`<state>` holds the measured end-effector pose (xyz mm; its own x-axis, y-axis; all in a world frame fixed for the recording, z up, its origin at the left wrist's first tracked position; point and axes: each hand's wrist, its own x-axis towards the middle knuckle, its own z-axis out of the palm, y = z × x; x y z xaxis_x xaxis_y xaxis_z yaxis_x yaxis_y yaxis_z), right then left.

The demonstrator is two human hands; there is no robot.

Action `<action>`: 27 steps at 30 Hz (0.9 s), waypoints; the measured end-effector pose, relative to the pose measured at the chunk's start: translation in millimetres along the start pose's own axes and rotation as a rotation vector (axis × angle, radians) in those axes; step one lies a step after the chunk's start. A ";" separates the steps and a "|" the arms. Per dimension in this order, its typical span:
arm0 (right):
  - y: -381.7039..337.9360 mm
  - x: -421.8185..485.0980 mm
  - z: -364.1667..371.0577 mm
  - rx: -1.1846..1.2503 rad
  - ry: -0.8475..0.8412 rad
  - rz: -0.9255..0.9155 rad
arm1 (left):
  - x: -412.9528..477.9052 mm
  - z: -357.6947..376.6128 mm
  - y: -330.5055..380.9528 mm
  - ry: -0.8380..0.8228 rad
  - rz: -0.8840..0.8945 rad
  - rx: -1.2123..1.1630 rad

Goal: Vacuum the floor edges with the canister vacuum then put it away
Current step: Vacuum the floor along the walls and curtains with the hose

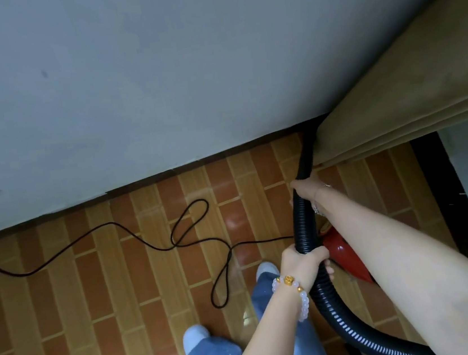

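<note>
A black ribbed vacuum hose [302, 228] runs from the bottom right up to a smooth black nozzle tube [306, 150] whose tip reaches the floor corner where the grey wall meets a tan curtain. My left hand [306, 261], with a bead bracelet on the wrist, grips the ribbed hose low down. My right hand [306, 187] grips the hose higher, where it joins the nozzle. Behind my right forearm a red part of the canister vacuum [344, 255] shows, mostly hidden.
The vacuum's black power cord [187, 242] lies in loops across the brown brick-pattern floor [108, 296], trailing off left. A dark skirting line [167, 173] borders the grey wall. The tan curtain [393, 92] hangs at right. My two feet [196, 336] stand beside the cord.
</note>
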<state>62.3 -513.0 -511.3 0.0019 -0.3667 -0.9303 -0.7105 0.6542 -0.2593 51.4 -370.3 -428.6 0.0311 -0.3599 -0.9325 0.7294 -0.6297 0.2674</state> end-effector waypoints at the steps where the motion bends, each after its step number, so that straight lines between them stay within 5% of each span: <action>1: 3.7 2.0 1.6 -0.004 0.000 0.005 | -1.6 -0.8 -2.7 -0.002 -0.011 -0.008; 27: 38.2 -44.3 135.8 -0.067 -0.083 -0.024 | -51.6 -144.4 -35.0 0.015 0.029 0.049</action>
<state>130.6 -381.9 -515.2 0.0755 -0.3238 -0.9431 -0.7549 0.5993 -0.2662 122.9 -230.4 -424.9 0.0625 -0.3686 -0.9275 0.6940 -0.6518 0.3058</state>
